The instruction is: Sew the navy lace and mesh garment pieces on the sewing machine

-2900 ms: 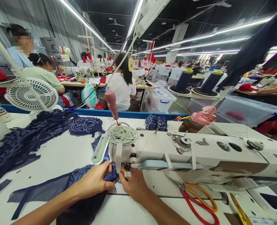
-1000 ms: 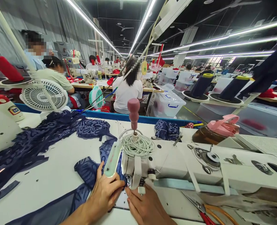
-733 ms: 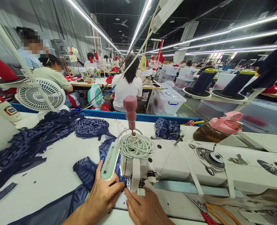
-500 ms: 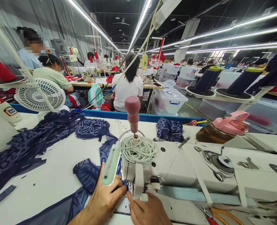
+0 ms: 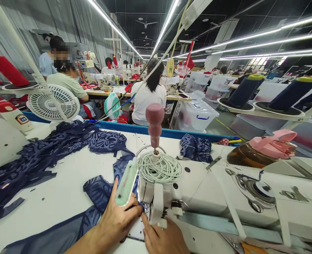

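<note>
My left hand is closed on navy lace fabric, thumb and forefinger tips together at the presser foot of a white sewing machine. The fabric runs from behind the machine head and out to the left beneath my hand. My right hand lies in front of the needle area, its fingers together and the forefinger tip at the fabric's edge, close to the left fingertips. The machine head hides part of it. A pale green strip-shaped guard stands over the left knuckles.
Navy lace pieces are heaped on the left, a tied navy bundle at the back. A coil of pale cord and a pink-handled tool top the machine. A pink-lidded jug and orange-handled scissors are right. Co-workers sit ahead.
The view has turned slightly left, so the scene sits further right. Both hands stay at the presser foot, and the fabric looks almost unmoved.
</note>
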The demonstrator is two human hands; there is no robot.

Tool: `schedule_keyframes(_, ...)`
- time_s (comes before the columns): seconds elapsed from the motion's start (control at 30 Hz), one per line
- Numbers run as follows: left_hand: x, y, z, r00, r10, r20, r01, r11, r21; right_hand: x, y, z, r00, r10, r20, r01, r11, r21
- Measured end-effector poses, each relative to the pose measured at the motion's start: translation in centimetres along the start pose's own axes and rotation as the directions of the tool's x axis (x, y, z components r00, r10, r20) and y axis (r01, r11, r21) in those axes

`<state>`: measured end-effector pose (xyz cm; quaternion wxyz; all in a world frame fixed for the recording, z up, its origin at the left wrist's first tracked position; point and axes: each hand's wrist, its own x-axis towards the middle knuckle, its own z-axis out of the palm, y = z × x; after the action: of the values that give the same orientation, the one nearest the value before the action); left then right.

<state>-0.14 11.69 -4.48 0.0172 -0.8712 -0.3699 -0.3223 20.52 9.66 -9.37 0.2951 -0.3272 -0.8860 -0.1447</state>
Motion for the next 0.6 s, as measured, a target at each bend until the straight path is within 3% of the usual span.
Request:
schedule_keyframes(0.13, 0.3, 0.3, -0.5, 0.998, 0.001, 0.057, 0.003, 0.998, -0.063, 0.7, -0.4, -0.4, 0.998, 0.047, -0.053, -0.045, 0.998, 0.036)
schedule_keyframes(0.37, 0.3, 0.2, -0.4, 0.999, -0.004, 0.053, 0.007, 0.998, -0.062, -0.1, -0.4, 0.9, 0.997, 0.065, -0.034, -0.065, 0.998, 0.013)
schedule_keyframes(0.6, 0.5, 0.0, -0.2, 0.997, -0.054, 0.05, 0.059, 0.992, -0.115, 2.1, -0.1, -2.6, 0.993, 0.042, 0.112, -0.048, 0.998, 0.049)
